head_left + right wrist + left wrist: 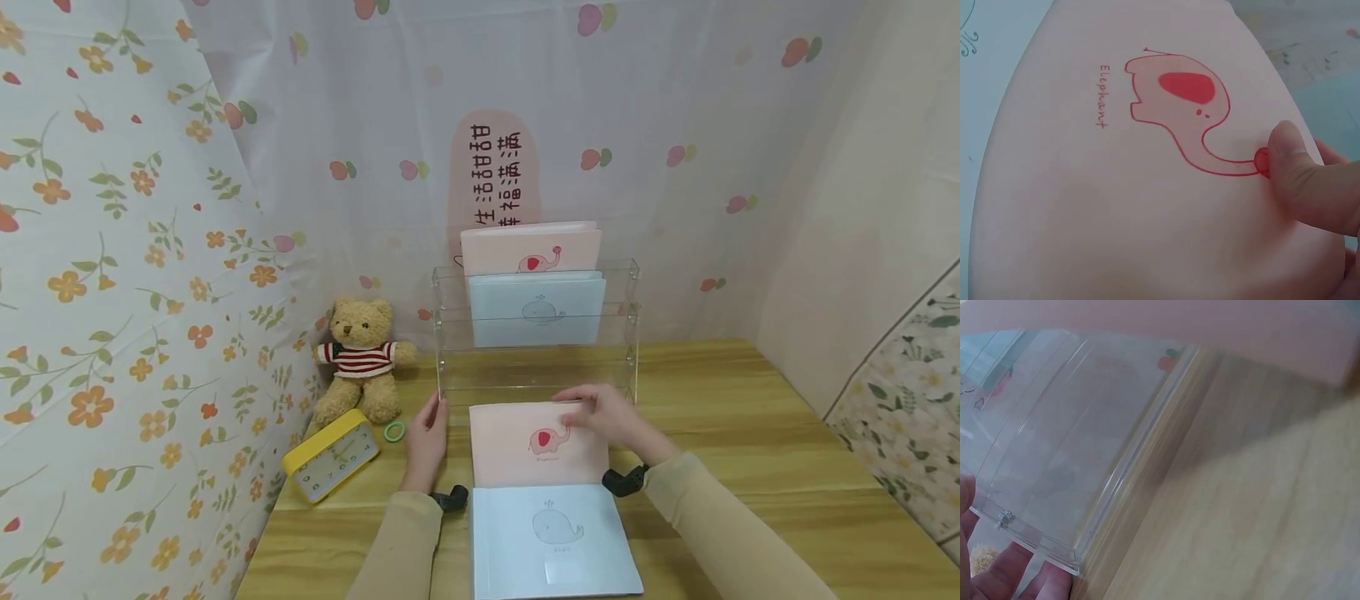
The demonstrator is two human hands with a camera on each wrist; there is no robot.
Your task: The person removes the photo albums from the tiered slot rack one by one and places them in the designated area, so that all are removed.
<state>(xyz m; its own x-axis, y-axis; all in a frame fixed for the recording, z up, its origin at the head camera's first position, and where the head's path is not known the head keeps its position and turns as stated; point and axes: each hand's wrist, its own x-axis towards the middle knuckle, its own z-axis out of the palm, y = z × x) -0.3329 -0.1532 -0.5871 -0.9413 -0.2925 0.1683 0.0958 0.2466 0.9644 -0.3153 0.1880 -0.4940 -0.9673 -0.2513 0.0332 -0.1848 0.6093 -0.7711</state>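
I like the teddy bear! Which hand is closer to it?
Left. The left hand is at the clear rack's left end, just right of the teddy bear. The right hand is farther right, holding the pink elephant book.

Left hand (pixel 426 437) rests flat, fingers straight; right hand (pixel 611 419) pinches, thumb pressing down.

Home desk nook, child's-room style: wooden table (pixel 720 433) enclosed by floral and heart-print cloth walls (pixel 112 250), with teddy bear (pixel 362 357), yellow clock (pixel 332 455), clear rack (pixel 536 333) of cartoon-animal booklets (pixel 534 250).
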